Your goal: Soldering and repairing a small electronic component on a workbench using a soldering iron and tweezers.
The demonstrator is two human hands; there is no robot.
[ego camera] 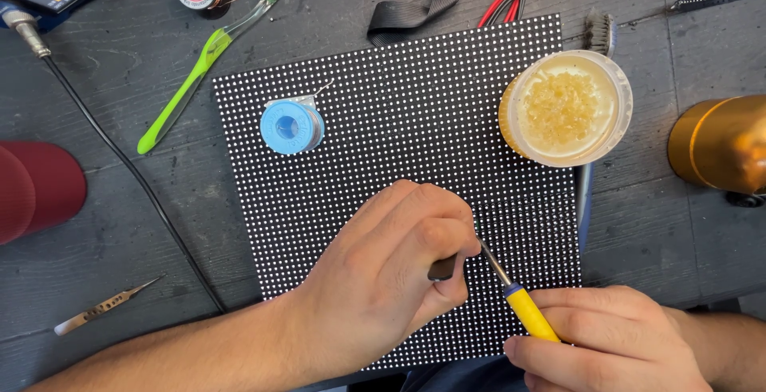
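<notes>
Soldering mid-way, by the look: right hand (614, 344) fingers wrapped around yellow-handled soldering iron (520, 296), tip on the black dotted LED matrix panel (383, 121) lying flat on the grey table (120, 200). Left hand (383, 272) pinches dark tweezers (443, 267) at same spot. Blue solder spool (291, 126) and amber flux jar (566, 109) sit on panel. Remaining work unclear.

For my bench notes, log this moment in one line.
left hand: dark tool | right hand: yellow-handled iron | tip on dotted panel
</notes>
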